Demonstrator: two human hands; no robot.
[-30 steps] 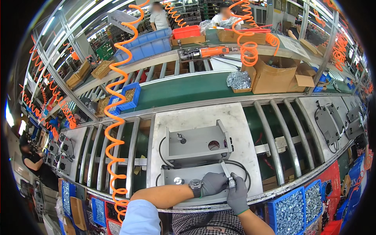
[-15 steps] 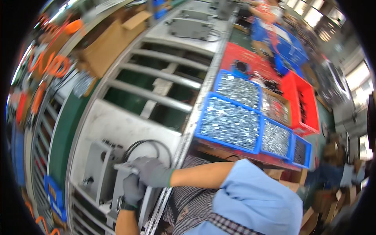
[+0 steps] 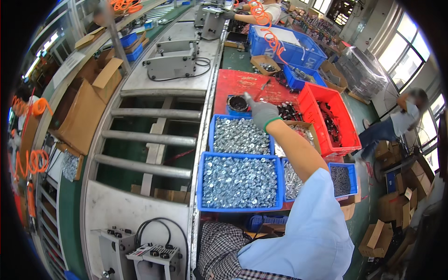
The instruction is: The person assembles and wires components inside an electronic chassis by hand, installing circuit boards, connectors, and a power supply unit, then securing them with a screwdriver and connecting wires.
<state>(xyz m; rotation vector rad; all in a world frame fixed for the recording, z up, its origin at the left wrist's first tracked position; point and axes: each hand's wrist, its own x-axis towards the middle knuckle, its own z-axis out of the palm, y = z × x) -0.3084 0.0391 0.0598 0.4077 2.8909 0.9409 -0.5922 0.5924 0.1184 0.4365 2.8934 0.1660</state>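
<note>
My right hand (image 3: 265,113), in a grey glove, is stretched over the red tabletop. Its index finger points toward a small round tub of dark paste (image 3: 238,103), just left of it; I see nothing held. Below the hand lies a blue tray of metal fasteners (image 3: 241,135). At the lower edge, a grey patch against a grey metal housing with black knobs (image 3: 170,259) seems to be part of my left hand (image 3: 149,269); its fingers cannot be made out. A second grey housing (image 3: 112,247) stands beside it, and a black cable (image 3: 161,220) loops behind.
Rollers (image 3: 149,138) cross the conveyor frame ahead, with another grey housing (image 3: 170,65) beyond. A larger blue fastener tray (image 3: 240,208) is near me. The red bin (image 3: 343,150) holds dark parts. A co-worker's gloved hand (image 3: 228,15) touches a far housing; another person (image 3: 396,116) is at right.
My right hand has left the near housing and moved forward and right, over the red tabletop. The view has swung, so the housings now appear lower and my left hand is mostly out of sight.
</note>
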